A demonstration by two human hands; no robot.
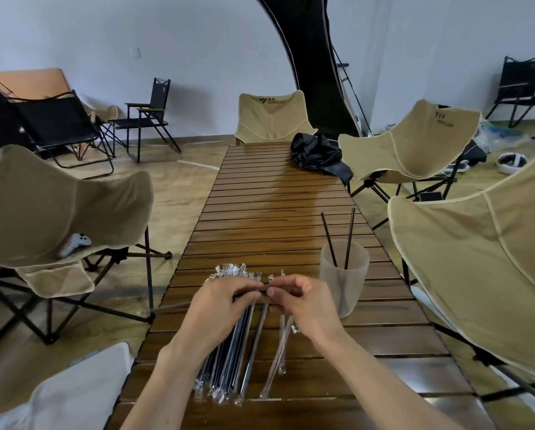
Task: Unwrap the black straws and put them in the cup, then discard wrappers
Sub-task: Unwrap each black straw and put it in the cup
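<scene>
Heap of clear-wrapped black plastic straws (pixel 226 355), long axes running near-to-far, nearest, left of frosted translucent plastic cup (pixel 344 276) | left hand (pixel 219 308) and right hand (pixel 306 302) both pinching one wrapped black straw (pixel 253 293) crosswise above heap | right hand nearer cup | two unwrapped black straws (pixel 339 240) standing inside cup | empty clear wrappers (pixel 280 352) between heap and cup

Surroundings: slatted wooden bench (pixel 260 218) ringed by folding camp chairs.
Crumpled black bag (pixel 317 155) lies at bench's far right end. Tan chairs: far end (pixel 271 119), left (pixel 58 206), two on right (pixel 409 141) (pixel 483 252). White controller (pixel 75 243) rests in left chair's seat. Black chairs (pixel 148 116) by far wall; white headset (pixel 512 162) on floor, right.
</scene>
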